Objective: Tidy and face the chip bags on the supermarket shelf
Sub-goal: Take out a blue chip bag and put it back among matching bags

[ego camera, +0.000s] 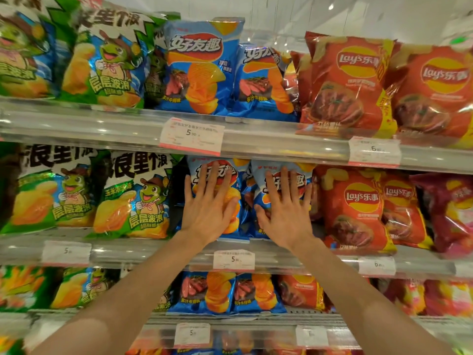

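Both hands lie flat with straight, spread fingers on blue chip bags on the middle shelf point(276, 260): left hand point(208, 208) presses the left blue bag point(231, 193), right hand point(286, 213) presses the neighbouring right blue bag point(281, 167). Green bags point(133, 196) stand left, red Lay's bags point(358, 208) right, price tag point(233, 260) below

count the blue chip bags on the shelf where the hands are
2: one under the left hand, blue bag; one under the right hand, blue bag. More may be hidden behind.
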Demonstrator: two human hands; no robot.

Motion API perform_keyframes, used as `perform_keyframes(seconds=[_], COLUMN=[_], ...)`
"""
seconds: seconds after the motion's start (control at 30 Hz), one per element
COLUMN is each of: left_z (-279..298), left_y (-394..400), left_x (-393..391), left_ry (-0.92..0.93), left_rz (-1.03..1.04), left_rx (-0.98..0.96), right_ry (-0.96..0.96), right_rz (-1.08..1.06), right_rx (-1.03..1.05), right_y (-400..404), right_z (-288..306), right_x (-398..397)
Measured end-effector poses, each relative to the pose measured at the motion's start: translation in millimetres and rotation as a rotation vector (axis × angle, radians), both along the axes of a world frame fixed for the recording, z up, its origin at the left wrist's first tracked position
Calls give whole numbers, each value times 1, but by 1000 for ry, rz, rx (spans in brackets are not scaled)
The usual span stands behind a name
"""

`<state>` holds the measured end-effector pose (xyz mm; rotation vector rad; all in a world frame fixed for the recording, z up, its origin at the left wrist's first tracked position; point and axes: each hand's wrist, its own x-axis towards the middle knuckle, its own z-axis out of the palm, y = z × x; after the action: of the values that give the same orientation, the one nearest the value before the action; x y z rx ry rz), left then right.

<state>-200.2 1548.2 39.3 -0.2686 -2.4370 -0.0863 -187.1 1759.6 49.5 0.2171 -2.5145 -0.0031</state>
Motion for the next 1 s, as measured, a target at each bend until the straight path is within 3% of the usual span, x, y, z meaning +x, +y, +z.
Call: perform_keyframes(seconds=[0.5,0.83,1.0], left_z=[3,3,-21], left_y=[-2,-16,-20], left_x=[1,47,98], left_ry=[-39,15,-5], left_rz=[-34,-304,-349], left_rx=[42,483,579], right_ry=[20,-18,-100], right_rz=[-23,142,219], right_rx=[-36,-368,-582], right_y=[-4,7,17], right_z=[-4,-1,-22], right_x=[-1,47,107])
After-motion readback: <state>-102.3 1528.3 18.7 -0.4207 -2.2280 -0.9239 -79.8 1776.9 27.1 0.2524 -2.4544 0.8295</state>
